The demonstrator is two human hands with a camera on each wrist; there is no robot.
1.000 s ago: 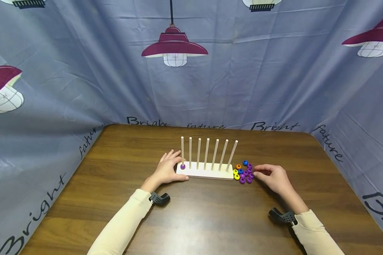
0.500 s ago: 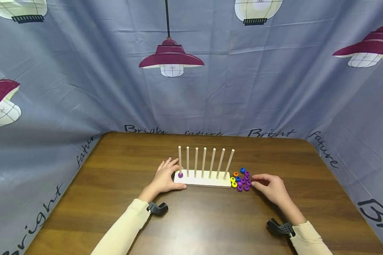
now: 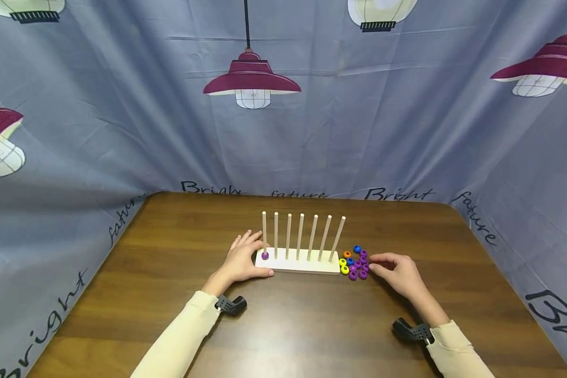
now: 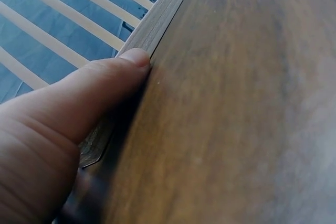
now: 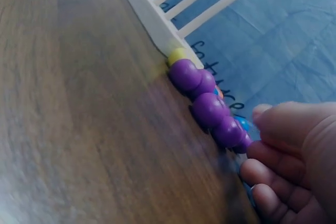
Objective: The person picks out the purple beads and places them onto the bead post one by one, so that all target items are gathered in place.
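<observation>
A pale wooden peg stand [image 3: 297, 266] with several upright pegs stands on the table, one purple bead [image 3: 265, 256] at the foot of its leftmost peg. My left hand [image 3: 240, 262] grips the stand's left end, thumb along the front edge, as the thumb [image 4: 100, 90] in the left wrist view also shows. Beside the right end lies a cluster of loose beads: purple beads [image 5: 210, 109], yellow beads [image 3: 344, 270], blue beads [image 3: 357, 249] and an orange bead [image 3: 347, 254]. My right hand [image 3: 401, 273] is at the cluster's right side, fingers loosely bent, fingertips close to the purple beads, nothing seen between them.
The brown wooden table [image 3: 293, 325] extends around the stand on all sides. A blue-grey curtain [image 3: 312, 142] printed with lamps and lettering hangs behind and beside it. Each wrist wears a black camera mount [image 3: 231, 305].
The head view has tilted and shifted slightly. My right hand has edged a little closer to the purple beads. The left hand keeps its grip on the peg stand.
</observation>
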